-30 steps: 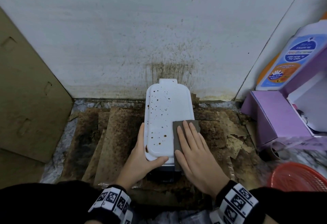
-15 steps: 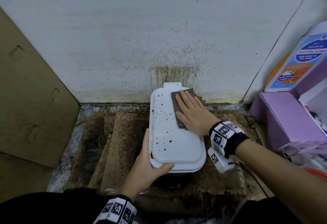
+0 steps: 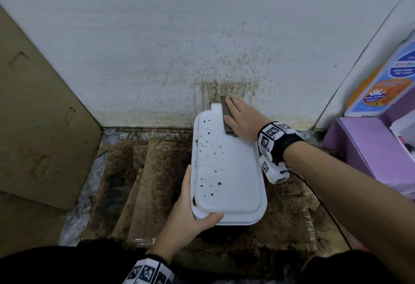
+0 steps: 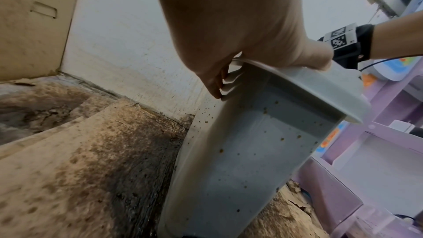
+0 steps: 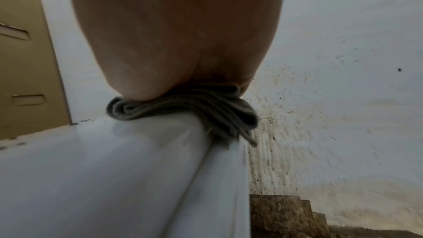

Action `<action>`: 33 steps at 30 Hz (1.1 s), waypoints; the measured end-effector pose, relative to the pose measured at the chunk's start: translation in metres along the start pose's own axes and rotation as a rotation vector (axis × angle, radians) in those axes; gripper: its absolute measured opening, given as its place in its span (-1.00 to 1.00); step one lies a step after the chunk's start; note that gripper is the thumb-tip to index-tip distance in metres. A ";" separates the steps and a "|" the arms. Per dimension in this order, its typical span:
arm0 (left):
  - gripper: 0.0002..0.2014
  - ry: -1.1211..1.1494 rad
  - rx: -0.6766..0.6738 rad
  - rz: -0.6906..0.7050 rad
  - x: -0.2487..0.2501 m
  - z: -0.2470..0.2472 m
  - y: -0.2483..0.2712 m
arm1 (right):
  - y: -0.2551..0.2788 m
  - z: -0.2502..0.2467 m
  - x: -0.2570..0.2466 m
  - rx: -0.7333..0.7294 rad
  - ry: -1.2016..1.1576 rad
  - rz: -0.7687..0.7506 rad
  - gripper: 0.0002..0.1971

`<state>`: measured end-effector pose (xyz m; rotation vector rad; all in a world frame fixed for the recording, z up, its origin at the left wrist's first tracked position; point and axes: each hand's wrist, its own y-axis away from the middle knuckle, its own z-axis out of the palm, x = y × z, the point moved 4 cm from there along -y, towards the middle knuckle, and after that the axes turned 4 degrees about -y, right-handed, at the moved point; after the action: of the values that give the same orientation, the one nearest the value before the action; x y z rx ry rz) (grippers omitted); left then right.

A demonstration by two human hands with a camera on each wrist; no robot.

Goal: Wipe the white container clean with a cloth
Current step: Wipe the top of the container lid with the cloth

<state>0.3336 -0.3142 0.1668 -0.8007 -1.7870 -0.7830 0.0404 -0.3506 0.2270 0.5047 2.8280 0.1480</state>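
Wall: pale, spattered with brown specks and streaks directly behind the container. Cardboard: a tan sheet leaning upright to the left of the container. Floor pieces: stained, dark-mottled cardboard strips lying flat to the left of the container, and the container stands on the same layer. Box: purple, to the right of the container, with a printed bottle standing behind it.

Container: white, oblong, lidded, standing with its far end near the wall; the left half of its lid is dotted with brown spots, and the side wall seen from the left wrist view is spotted too.

Left hand: clasps the near left corner of the container, thumb on top of the lid, fingers curled under the rim.

Right hand: lies flat with straight fingers on the far right corner of the container, pressing the cloth down.

Cloth: grey-brown, folded, trapped between palm and lid; its folded layers hang slightly over the container's edge.
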 end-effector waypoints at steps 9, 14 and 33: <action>0.23 0.028 0.003 0.030 0.002 0.005 0.002 | 0.073 0.014 -0.018 -0.002 0.039 -0.004 -0.35; 0.23 0.034 0.008 0.033 0.001 0.007 0.003 | 0.134 0.031 -0.040 0.022 -0.037 0.013 -0.35; 0.21 0.060 0.019 0.018 -0.004 0.003 0.001 | 0.121 0.035 -0.039 0.039 -0.056 0.027 -0.34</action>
<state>0.3338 -0.3120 0.1626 -0.7721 -1.7295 -0.7695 0.1250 -0.2499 0.2202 0.5467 2.7749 0.0825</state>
